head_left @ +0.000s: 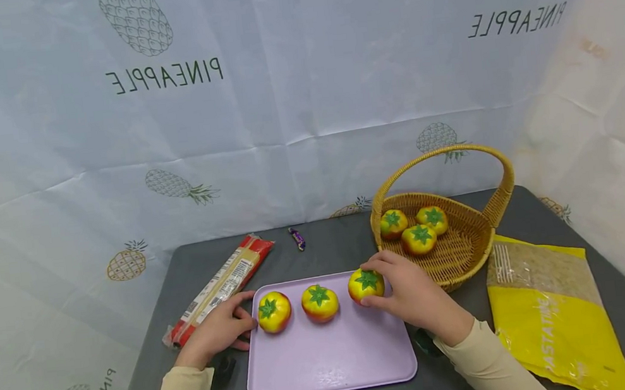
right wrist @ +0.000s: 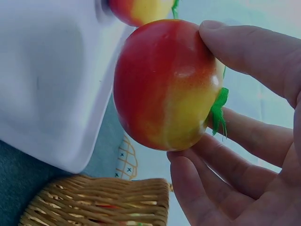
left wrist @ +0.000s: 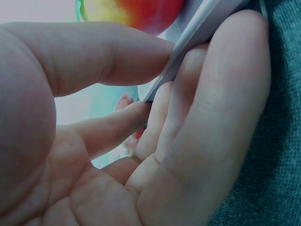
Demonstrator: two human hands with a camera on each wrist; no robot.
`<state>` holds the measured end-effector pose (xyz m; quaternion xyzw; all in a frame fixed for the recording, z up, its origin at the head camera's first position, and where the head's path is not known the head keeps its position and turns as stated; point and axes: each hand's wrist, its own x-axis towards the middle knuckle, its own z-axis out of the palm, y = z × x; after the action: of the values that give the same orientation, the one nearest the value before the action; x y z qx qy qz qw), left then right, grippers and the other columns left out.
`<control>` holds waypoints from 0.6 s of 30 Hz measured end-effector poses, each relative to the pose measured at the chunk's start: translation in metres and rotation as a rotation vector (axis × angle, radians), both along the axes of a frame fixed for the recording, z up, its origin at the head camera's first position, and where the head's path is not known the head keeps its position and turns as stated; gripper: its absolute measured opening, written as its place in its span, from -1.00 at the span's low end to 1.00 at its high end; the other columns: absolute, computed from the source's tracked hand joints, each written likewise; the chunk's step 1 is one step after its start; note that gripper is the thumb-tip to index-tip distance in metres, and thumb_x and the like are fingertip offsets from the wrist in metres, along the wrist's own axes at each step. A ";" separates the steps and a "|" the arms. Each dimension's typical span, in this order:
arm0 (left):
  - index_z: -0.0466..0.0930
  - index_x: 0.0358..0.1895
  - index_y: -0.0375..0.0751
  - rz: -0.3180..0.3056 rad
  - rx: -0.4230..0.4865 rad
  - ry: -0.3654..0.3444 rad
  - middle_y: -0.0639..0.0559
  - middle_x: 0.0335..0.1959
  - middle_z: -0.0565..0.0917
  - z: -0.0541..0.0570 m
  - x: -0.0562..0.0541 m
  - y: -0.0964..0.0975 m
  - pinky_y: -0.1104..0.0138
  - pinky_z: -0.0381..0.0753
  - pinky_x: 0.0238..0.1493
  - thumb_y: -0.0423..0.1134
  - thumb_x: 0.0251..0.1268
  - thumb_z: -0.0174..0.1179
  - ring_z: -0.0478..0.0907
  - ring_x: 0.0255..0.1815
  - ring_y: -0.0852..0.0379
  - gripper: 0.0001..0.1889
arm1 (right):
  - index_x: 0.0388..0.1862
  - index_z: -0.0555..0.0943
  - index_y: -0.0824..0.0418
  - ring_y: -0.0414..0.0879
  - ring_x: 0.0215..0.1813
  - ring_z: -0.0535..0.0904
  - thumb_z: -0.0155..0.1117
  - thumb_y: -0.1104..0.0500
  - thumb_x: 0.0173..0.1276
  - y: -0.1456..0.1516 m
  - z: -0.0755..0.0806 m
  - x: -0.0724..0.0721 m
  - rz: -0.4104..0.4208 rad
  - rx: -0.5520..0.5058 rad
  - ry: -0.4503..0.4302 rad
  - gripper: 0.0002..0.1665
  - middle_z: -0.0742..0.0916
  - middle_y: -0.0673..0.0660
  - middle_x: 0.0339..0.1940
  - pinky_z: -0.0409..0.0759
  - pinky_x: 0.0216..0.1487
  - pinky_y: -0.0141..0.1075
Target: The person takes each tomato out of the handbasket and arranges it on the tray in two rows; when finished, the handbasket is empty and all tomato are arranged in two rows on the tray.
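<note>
A lilac tray (head_left: pixel 330 361) lies on the dark table, and my left hand (head_left: pixel 220 327) pinches its left rim. In the left wrist view the thumb (left wrist: pixel 136 56) presses the rim from above while fingers reach under it. My right hand (head_left: pixel 414 289) grips a yellow-and-red toy tomato (right wrist: pixel 162 89) with a green fabric leaf top, at the tray's far right corner. Thumb and fingertips stand on opposite sides of it. Two more toy tomatoes, one at the left (head_left: pixel 274 312) and one in the middle (head_left: pixel 320 303), sit on the tray in a row.
Behind my right hand stands a wicker basket (head_left: pixel 466 245) with a tall handle and three similar tomatoes (head_left: pixel 419 239). A yellow pasta bag (head_left: pixel 561 328) lies at the right. Left of the tray is a red-ended noodle pack (head_left: pixel 222 287); a small purple-wrapped candy (head_left: pixel 297 239) lies behind.
</note>
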<state>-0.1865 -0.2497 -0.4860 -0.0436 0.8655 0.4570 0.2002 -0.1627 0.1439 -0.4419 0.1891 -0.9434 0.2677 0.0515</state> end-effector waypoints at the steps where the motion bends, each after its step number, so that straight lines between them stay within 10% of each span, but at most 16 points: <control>1: 0.43 0.57 -0.08 0.002 0.002 -0.002 -0.15 -0.18 0.60 0.000 0.000 0.000 0.17 0.87 -0.31 -0.26 0.36 0.42 0.67 -0.31 -0.02 -0.29 | 0.27 0.73 0.12 -0.07 0.16 0.69 0.73 -0.03 0.20 -0.001 -0.001 0.000 -0.001 0.002 -0.005 -0.32 0.71 -0.01 0.16 0.75 0.28 -0.03; 18: 0.44 0.55 -0.09 -0.007 0.001 0.005 -0.14 -0.19 0.61 0.001 0.001 -0.001 0.17 0.87 -0.30 -0.26 0.35 0.43 0.67 -0.30 -0.01 -0.30 | 0.27 0.73 0.07 -0.11 0.10 0.66 0.74 -0.03 0.18 -0.008 -0.012 -0.002 -0.024 0.040 -0.084 -0.32 0.71 0.00 0.16 0.76 0.27 -0.06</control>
<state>-0.1856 -0.2503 -0.4853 -0.0394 0.8659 0.4571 0.1994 -0.1643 0.1355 -0.4542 0.1675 -0.9520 0.2558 0.0114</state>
